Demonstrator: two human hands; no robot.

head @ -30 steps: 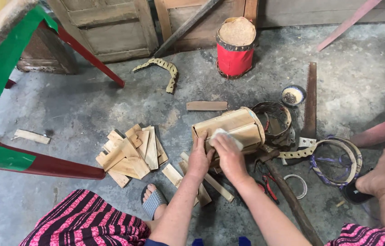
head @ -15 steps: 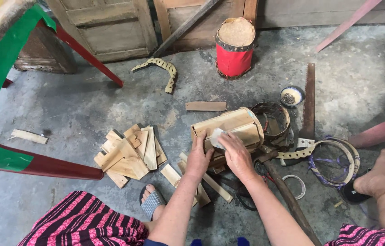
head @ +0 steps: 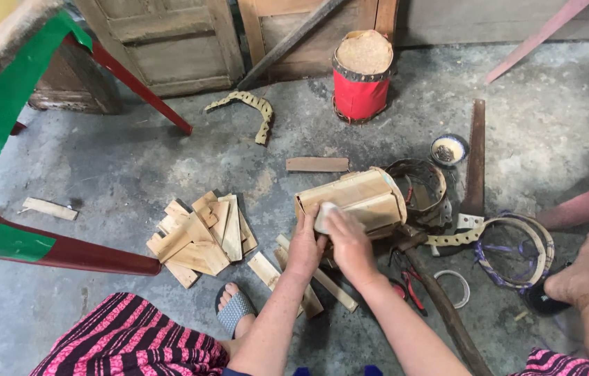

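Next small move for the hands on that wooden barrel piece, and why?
Probably another short rubbing stroke along the side of the wooden barrel piece. The right hand presses a pale pad flat on its near face, and the left hand braces the near end, so the piece looks steadied for that.

Wood box pale, matt, smooth; wood offcuts rough; concrete floor matt, stained.

Soft even daylight, faint shadows, sharp (edges bowed)
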